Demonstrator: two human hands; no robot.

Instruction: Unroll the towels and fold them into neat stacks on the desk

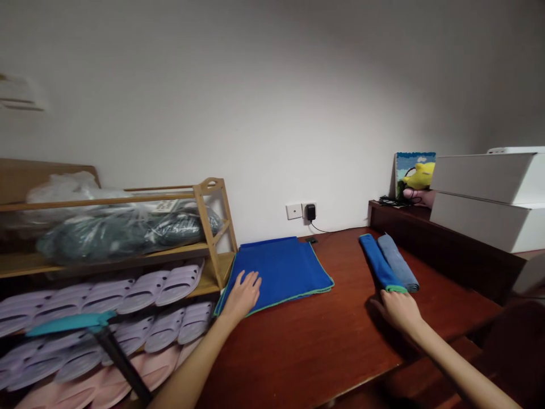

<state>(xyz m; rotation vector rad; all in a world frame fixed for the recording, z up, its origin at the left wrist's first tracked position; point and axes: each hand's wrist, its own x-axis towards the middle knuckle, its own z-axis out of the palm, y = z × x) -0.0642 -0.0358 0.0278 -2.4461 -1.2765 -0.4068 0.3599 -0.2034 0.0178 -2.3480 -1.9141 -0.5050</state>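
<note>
My left hand [243, 295] rests with fingers spread on the near left part of a stack of flat blue cloths [281, 270] with green edging. Over on the right, my right hand [400, 309] grips the near end of a rolled blue cloth [378, 261] with a green rim; its fingertips are partly hidden. Beside that roll, on its right, lies a grey-blue rolled cloth [398, 262]. Both rolls point away from me on the reddish-brown table [298, 352].
A wooden rack [217, 238] on the left holds plastic-wrapped bundles [119, 230] and rows of lilac slippers [140, 292]. White boxes [477, 176] sit on a raised ledge at right. A black plug [311, 212] with a cord is in the wall socket.
</note>
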